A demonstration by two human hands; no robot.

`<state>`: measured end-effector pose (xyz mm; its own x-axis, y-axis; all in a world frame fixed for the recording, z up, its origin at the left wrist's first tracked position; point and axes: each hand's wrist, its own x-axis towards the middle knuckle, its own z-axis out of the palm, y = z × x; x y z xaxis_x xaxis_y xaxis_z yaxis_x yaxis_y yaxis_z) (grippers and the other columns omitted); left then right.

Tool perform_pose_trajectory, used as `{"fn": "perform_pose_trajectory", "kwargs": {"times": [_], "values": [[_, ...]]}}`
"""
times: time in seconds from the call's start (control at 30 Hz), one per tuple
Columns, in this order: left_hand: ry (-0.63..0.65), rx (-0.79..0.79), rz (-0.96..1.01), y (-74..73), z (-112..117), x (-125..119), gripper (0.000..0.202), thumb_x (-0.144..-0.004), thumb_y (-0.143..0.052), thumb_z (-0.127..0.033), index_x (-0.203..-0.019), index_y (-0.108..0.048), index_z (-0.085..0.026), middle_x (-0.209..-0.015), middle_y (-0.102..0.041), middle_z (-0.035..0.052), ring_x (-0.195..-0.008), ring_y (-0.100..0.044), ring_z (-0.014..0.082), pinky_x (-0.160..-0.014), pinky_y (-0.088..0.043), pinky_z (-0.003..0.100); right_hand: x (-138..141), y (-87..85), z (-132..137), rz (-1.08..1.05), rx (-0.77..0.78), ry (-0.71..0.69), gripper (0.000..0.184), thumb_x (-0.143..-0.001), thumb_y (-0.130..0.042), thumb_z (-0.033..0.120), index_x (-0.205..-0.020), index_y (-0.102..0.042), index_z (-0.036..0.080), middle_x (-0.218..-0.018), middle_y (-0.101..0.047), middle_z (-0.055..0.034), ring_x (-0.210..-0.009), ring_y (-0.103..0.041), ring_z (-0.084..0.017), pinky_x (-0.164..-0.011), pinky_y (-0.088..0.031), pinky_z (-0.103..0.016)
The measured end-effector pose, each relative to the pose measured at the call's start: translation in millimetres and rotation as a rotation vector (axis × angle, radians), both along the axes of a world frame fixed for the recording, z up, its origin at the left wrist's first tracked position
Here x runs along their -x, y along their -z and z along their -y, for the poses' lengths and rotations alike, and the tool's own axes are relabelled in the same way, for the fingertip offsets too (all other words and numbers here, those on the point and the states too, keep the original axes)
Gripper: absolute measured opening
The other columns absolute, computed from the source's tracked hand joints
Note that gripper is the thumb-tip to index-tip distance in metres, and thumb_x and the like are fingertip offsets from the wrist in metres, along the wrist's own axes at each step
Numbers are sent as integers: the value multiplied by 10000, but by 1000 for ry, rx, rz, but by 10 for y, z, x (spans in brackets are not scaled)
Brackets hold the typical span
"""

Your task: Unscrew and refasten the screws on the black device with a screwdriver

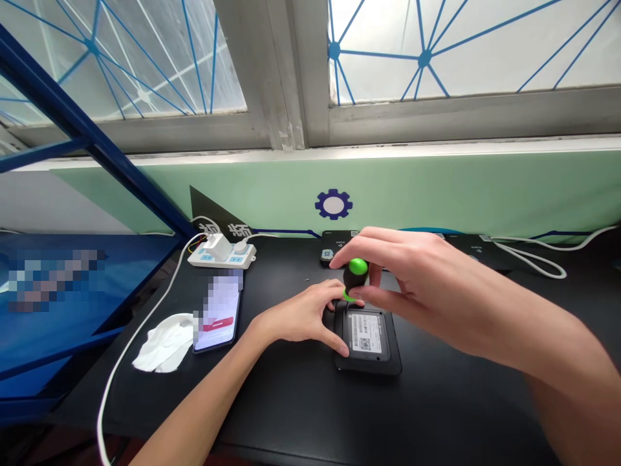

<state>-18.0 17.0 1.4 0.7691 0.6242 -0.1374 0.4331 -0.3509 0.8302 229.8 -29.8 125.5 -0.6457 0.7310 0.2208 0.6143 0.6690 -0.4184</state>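
A black rectangular device [395, 359] with a white printed label lies on the dark table. My left hand [310, 314] steadies it from the left, thumb along its side and fingers at its far edge. Over the device's far end stands a stubby screwdriver [356, 275] with a black grip and a bright green cap, roughly upright. The fingers and thumb of my right hand [402, 265] are around its handle. The screwdriver's tip is hidden. A tiny metal piece, perhaps a screw [306, 279], rests on the table beyond my left hand.
Left of my forearm are a phone [218, 317], crumpled white tissue [165, 343] and a white power strip [223, 254] with a cable running to the front edge. Black boxes [334, 243] line the wall, with a coiled white cable [528, 255] at right. A blue metal frame [126, 171] slants on the left.
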Motion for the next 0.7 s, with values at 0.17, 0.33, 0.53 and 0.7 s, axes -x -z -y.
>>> {"fn": "perform_pose_trajectory", "kwargs": {"times": [0.17, 0.33, 0.53, 0.7], "values": [[0, 4, 22, -10, 0, -11, 661, -687, -1043, -574, -1184, -745, -256, -1333, -641, 77, -1252, -607, 339, -984, -582, 391, 68, 39, -28, 28, -34, 37, 115, -1110, -679, 320, -1206, -701, 260, -1082, -732, 26, -818, -649, -162, -680, -423, -335], [-2, -10, 26, 4, -3, -18, 655, -685, -1050, -538, -1194, -755, -251, -1292, -662, 83, -1258, -609, 350, -981, -585, 400, 120, 85, -37, 75, -121, 132, 259, -1093, -708, 476, -1213, -709, 246, -1032, -721, 22, -769, -653, -176, -642, -393, -360], [9, -5, 36, 23, -4, -3, 675, -689, -1054, -524, -1242, -757, -274, -1323, -654, 73, -1236, -619, 333, -994, -586, 404, 38, 21, 27, 5, -31, 11, 250, -1131, -584, 211, -1354, -657, 298, -1258, -718, 34, -947, -682, -153, -741, -439, -333], [-24, 7, 47, -11, 22, -24, 757, -684, -1054, -554, -1310, -742, -265, -1378, -646, 92, -1247, -627, 351, -994, -591, 417, 121, 77, 6, 64, -139, 90, 172, -1103, -693, 382, -1210, -709, 249, -1108, -720, 10, -740, -632, -165, -637, -405, -360]]}}
